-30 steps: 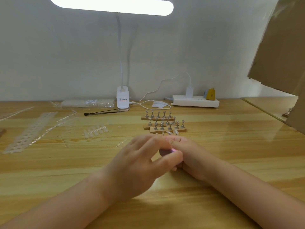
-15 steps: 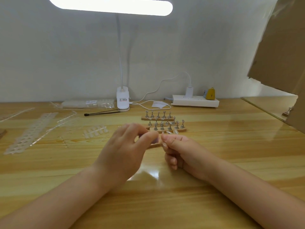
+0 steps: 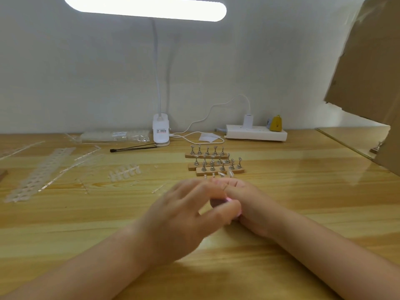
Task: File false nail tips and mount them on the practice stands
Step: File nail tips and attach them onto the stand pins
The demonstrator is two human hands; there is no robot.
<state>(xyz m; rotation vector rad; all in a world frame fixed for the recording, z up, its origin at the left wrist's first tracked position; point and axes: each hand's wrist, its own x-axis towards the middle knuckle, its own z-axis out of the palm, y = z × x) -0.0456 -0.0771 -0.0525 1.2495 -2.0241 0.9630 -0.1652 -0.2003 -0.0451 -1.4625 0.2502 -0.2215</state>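
My left hand (image 3: 184,213) grips a small pink nail file (image 3: 217,202) between thumb and fingers, blurred by motion. It meets my right hand (image 3: 255,204), whose curled fingertips pinch a clear nail tip that the fingers mostly hide. Both hands are low over the wooden table (image 3: 303,202). Just beyond them stand three wooden practice stands (image 3: 216,164) with rows of metal pegs. A few clear tips (image 3: 220,174) show along the stands' near edge.
Clear nail tips on a sprue (image 3: 123,172) and an emptied strip (image 3: 41,172) lie to the left. At the back are a bag of tips (image 3: 114,136), a black tool (image 3: 132,148), a lamp base (image 3: 160,131) and a power strip (image 3: 256,133). Cardboard (image 3: 368,72) looms at right.
My left hand stroked the file away toward the stands half a second ago and has come back toward me. The right hand stayed nearly in place.
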